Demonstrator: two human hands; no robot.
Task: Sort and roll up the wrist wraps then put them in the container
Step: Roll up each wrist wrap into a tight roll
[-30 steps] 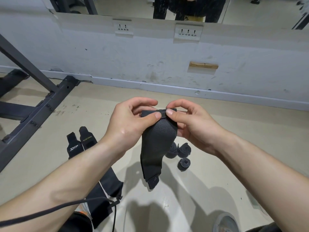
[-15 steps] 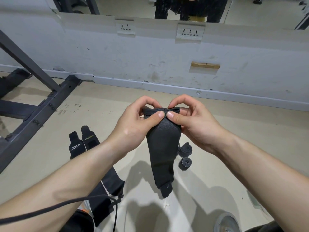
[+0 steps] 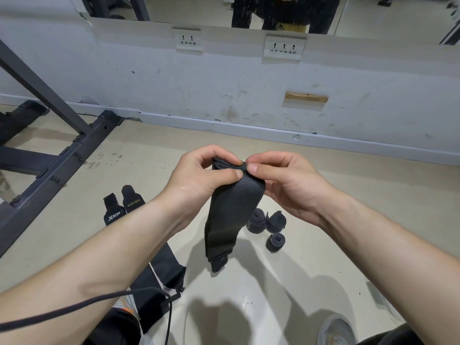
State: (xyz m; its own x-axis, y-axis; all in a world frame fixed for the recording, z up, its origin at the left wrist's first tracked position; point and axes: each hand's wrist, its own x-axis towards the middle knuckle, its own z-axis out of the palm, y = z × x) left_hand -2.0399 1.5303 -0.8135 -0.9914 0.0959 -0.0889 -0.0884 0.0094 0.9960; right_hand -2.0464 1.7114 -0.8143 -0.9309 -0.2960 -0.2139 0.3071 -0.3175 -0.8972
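At the left edge of the frame a dark metal rack frame (image 3: 49, 175) stands on the beige floor (image 3: 149, 150), its base bar running up towards the scuffed white wall (image 3: 224, 83). Right of it, in the lower-left middle, two flat black wrist wraps lie side by side on the floor. One is the XTEP-marked wrap (image 3: 113, 213), and just right of it is the XUEYING-marked wrap (image 3: 132, 199). Below them, partly hidden by the left forearm, lies a black fabric pouch with a drawstring (image 3: 161, 272). A thin black cable (image 3: 74, 307) crosses the lower left corner in front of that forearm.

In the centre, the left hand (image 3: 196, 178) holds up the top end of a long black woven wrist wrap (image 3: 231, 215), clear of the floor. Its grip is closed on the wrap, with the thumb on the near face and the fingers curled behind. That top end is folded over, and the rest hangs straight down with a narrow tab lowest. The right hand (image 3: 291, 185) pinches the same folded end from the right, its grip closed on it between thumb and forefinger.

Right of the hanging wrap, below the right wrist, three rolled-up black wrist wraps (image 3: 275, 221) sit on the floor. Two are side by side and the third is just below them. At the bottom right edge a grey rounded object (image 3: 336, 331) is cut off by the frame, and I cannot tell what it is.
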